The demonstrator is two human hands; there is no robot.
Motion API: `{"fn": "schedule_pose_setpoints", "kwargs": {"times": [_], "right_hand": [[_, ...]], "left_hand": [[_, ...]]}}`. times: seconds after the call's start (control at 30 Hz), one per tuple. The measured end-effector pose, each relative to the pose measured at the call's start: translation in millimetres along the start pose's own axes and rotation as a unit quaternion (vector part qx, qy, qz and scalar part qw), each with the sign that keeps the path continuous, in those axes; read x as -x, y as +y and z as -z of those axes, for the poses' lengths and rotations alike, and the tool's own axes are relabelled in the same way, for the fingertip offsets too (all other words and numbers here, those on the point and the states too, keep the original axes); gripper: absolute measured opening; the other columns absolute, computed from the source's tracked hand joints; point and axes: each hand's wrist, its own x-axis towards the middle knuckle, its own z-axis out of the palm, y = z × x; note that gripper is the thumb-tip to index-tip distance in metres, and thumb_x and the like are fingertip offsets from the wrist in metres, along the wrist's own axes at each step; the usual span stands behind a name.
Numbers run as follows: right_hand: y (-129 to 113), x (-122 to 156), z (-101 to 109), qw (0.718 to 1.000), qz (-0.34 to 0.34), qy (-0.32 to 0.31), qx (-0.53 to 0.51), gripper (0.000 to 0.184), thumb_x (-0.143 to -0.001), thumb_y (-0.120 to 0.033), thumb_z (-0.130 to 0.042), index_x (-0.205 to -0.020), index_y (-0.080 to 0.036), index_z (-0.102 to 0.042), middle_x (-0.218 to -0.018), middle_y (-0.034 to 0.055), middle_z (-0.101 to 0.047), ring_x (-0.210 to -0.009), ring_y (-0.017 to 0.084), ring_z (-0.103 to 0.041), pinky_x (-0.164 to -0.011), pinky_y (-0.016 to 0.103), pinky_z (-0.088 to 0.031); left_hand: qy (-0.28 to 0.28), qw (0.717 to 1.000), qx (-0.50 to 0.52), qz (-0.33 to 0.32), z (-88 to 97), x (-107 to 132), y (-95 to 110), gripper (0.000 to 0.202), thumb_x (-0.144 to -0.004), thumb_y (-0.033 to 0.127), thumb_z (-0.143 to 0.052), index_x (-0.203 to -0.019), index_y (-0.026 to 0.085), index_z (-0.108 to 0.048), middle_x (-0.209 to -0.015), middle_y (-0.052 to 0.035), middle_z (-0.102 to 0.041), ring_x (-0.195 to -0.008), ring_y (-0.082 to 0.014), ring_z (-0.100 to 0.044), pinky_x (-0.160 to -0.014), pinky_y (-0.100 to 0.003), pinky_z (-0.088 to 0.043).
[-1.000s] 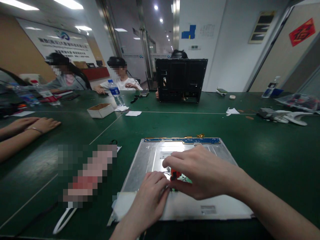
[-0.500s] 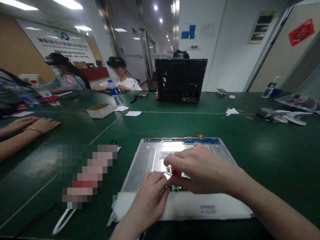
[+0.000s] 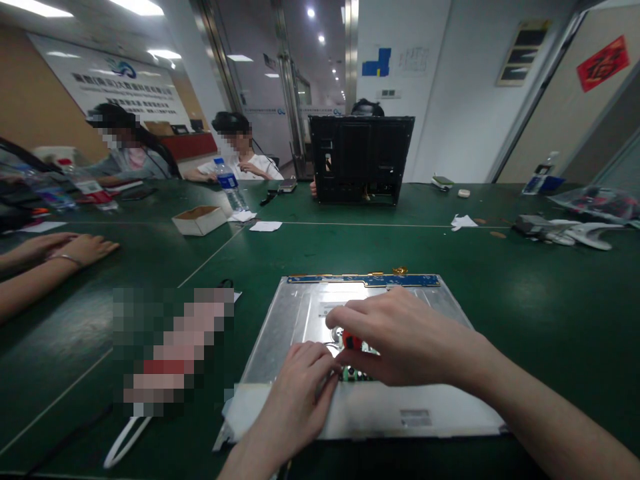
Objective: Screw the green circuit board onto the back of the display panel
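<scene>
The flat metal back of a display panel (image 3: 280, 333) lies in front of me. A blue circuit strip (image 3: 400, 281) runs along its far edge. Near its middle, a green circuit board (image 3: 356, 375) shows partly beneath my hands. My right hand (image 3: 395, 337) is closed round the red and black handle of a screwdriver (image 3: 351, 341) over the board; its shaft and tip are hidden. My left hand (image 3: 306, 383) rests on the panel at the board's left side, fingers bent together, fingertips close to my right thumb. What they pinch, if anything, is hidden.
Left of the panel lies a blurred-out pinkish object (image 3: 185, 347) with a white loop. Another person's hands (image 3: 85, 250) rest at the far left. Beyond stand an open carton (image 3: 200, 221), a water bottle (image 3: 230, 185) and a black display frame (image 3: 361, 160). Grey-white parts (image 3: 565, 232) lie right.
My hands and the panel keep nearly the same position. Across the table, a person in white has raised a hand toward the chest.
</scene>
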Motion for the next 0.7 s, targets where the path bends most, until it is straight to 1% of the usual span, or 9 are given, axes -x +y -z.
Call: {"fn": "schedule_pose_setpoints", "kwargs": {"times": [0.1, 0.27, 0.37, 0.5, 0.6, 0.7], "right_hand": [[-0.6, 0.4, 1.3, 1.0, 0.005, -0.004, 0.006, 0.015, -0.089, -0.029, -0.048, -0.098, -0.018, -0.049, -0.087, 0.003, -0.063, -0.067, 0.013, -0.051, -0.051, 0.027, -0.024], [-2.4, 2.0, 5.1, 1.0, 0.017, -0.012, -0.007, 0.022, -0.081, -0.022, -0.049, -0.102, -0.016, -0.048, -0.089, 0.0041, -0.06, -0.063, 0.012, -0.046, -0.049, 0.026, -0.024], [-1.2, 1.2, 2.5, 1.0, 0.012, -0.004, -0.013, 0.018, -0.084, -0.022, -0.047, -0.101, -0.016, -0.049, -0.088, 0.0032, -0.061, -0.064, 0.012, -0.047, -0.05, 0.026, -0.023], [1.5, 0.0, -1.7, 1.0, -0.003, 0.006, 0.007, 0.013, -0.089, -0.028, -0.047, -0.098, -0.019, -0.05, -0.084, 0.002, -0.064, -0.066, 0.013, -0.051, -0.053, 0.027, -0.022], [1.5, 1.0, 0.0, 1.0, 0.0, 0.001, 0.014, 0.015, -0.088, -0.03, -0.049, -0.098, -0.019, -0.05, -0.086, 0.0026, -0.063, -0.068, 0.014, -0.052, -0.052, 0.027, -0.023], [-0.5, 2.3, 3.9, 1.0, 0.011, -0.006, 0.003, 0.02, -0.083, -0.026, -0.051, -0.101, -0.017, -0.049, -0.089, 0.0033, -0.061, -0.066, 0.013, -0.049, -0.051, 0.026, -0.023]], "left_hand": [[-0.004, 1.0, 0.006, -0.001, 0.5, -0.2, 0.2, 0.015, -0.085, 0.011, -0.045, -0.086, 0.021, -0.057, -0.088, -0.0038, -0.06, -0.086, -0.0213, -0.055, -0.076, -0.036, -0.042], [-0.021, 1.0, 0.014, 0.007, 1.3, 0.0, 0.2, 0.015, -0.085, 0.01, -0.045, -0.085, 0.02, -0.056, -0.088, -0.0036, -0.059, -0.086, -0.0212, -0.054, -0.077, -0.036, -0.041], [-0.016, 1.0, 0.007, 0.004, 0.1, 0.8, -1.0, 0.014, -0.084, 0.009, -0.046, -0.085, 0.02, -0.055, -0.086, -0.0031, -0.058, -0.085, -0.021, -0.053, -0.076, -0.036, -0.04], [-0.015, 1.0, 0.004, 0.005, -2.0, 1.6, -2.1, 0.016, -0.086, 0.009, -0.044, -0.088, 0.02, -0.056, -0.087, -0.0037, -0.058, -0.085, -0.0211, -0.052, -0.076, -0.036, -0.039], [-0.024, 1.0, 0.013, 0.009, -2.1, 1.4, -1.7, 0.017, -0.086, 0.009, -0.043, -0.089, 0.02, -0.056, -0.09, -0.004, -0.058, -0.087, -0.021, -0.052, -0.078, -0.037, -0.039], [-0.03, 0.999, 0.019, 0.015, -0.8, 1.0, -0.9, 0.015, -0.086, 0.01, -0.044, -0.087, 0.02, -0.055, -0.09, -0.0036, -0.058, -0.088, -0.021, -0.052, -0.079, -0.037, -0.039]]}}
